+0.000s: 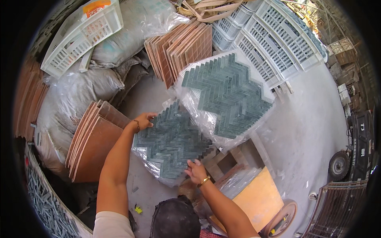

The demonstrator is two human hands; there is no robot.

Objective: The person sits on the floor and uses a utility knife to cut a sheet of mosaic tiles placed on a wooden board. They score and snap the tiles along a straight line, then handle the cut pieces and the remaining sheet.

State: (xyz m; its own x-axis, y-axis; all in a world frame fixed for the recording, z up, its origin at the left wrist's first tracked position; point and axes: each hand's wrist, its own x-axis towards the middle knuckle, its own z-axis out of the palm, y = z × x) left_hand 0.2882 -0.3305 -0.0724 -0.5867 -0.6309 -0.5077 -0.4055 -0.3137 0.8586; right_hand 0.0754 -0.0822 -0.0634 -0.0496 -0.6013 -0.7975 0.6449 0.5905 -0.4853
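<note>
A sheet of dark green herringbone mosaic tile (170, 133) lies tilted in front of me, with clear plastic film showing under its near edge. My left hand (143, 120) is closed on the sheet's left edge, thumb and fingers apart around it. Its lower right corner is pinched in my right hand (196, 171), which has a gold bangle at the wrist. Just beyond, to the right, another herringbone tile sheet (232, 95) rests on white mesh and clear plastic film. The undersides of both sheets are hidden.
Brown square boards (97, 139) stand stacked at the left, more boards (178, 47) behind. White plastic crates (278, 37) rise at the back right; another crate (83, 37) sits on sacks. A yellowish board (254, 198) is near my right forearm. Loose tile strips (49, 206) fill a container lower left.
</note>
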